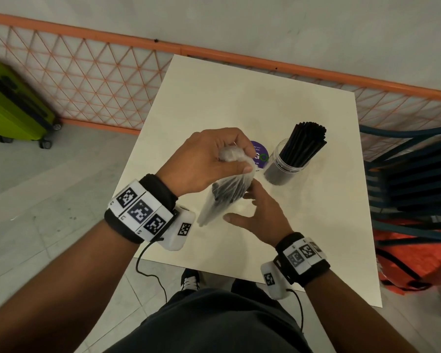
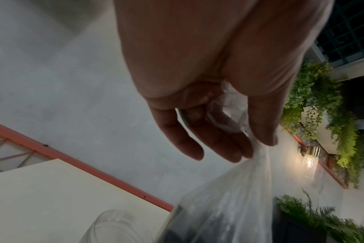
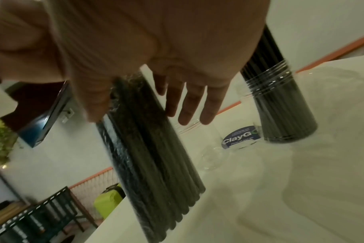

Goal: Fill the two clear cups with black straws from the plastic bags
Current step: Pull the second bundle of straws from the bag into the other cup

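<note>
Where orange fence (image 1: pixel 92 80) borders floor, cream table (image 1: pixel 239 103).

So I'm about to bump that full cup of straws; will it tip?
Probably fairly easily: the straws stand well above the clear cup rim and lean to one side. The thin plastic cup likely weighs little and may slide on the smooth table.

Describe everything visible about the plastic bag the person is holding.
The bag is thin, translucent, crinkled plastic holding a bundle of black straws. It hangs tilted above the table, lower end toward the person. The left hand grips its gathered, twisted top, thumb pinching the plastic. The right hand is at its side with fingers spread; the thumb seems to touch it. The bag looks unopened.
</note>
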Tool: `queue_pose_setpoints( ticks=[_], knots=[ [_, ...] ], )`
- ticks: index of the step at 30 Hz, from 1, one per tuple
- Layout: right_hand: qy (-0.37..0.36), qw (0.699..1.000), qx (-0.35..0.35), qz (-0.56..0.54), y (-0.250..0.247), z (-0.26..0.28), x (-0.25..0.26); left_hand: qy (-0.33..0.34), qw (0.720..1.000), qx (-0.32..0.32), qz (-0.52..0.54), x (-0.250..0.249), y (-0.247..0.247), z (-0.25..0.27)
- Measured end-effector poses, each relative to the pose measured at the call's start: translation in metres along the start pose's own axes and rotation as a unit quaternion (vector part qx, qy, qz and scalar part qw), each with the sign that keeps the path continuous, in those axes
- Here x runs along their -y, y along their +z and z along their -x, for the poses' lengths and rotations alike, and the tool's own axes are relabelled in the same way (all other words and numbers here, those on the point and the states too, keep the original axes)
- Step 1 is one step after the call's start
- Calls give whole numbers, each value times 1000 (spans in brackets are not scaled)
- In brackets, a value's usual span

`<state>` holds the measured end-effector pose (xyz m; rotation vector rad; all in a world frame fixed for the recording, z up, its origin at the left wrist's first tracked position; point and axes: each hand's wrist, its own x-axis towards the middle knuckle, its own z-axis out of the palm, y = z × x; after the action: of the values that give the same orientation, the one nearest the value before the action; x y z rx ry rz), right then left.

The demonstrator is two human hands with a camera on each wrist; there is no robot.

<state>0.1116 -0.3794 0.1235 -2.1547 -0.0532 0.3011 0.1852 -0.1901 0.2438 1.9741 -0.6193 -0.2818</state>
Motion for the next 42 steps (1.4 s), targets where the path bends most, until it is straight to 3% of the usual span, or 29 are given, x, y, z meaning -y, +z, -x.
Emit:
queue_pose_setpoints(
  ticks=[4,6,10,13,16,20,25,28,33,37,39,42],
  knots=[
    [11,997,-62,52,15,-12,3,-10,1000,-10,17,2,9,-2],
    [3,996,-84,22,17,-14,3,-16,997,-7,70,6,10,0],
    [32,996,-82,-21,20,-15,0,-24,977,-15,209,19,11,10],
    [46,995,-85,-6,22,-18,-2,-46,970,-42,236,32,13,17],
    [47,995,-83,-33,22,-19,-1,-107,984,-59,133,62,18,29],
    [44,994,-93,-43,26,-17,0,-201,973,43,101,101,46,51],
    [15,992,-124,-15,29,-15,1,-150,978,-27,142,110,68,63],
    [21,994,-103,16,32,-17,-3,-116,986,-35,118,118,72,66],
    [55,996,-9,70,34,-27,-16,-118,993,-15,17,138,87,75],
    [58,998,-14,20,32,-30,-17,-113,990,-40,-77,150,91,76],
    [49,998,-14,24,35,-33,-19,-139,975,-35,-169,148,90,74],
    [57,996,6,63,44,-37,-27,-180,945,24,-271,148,87,71]
  ],
)
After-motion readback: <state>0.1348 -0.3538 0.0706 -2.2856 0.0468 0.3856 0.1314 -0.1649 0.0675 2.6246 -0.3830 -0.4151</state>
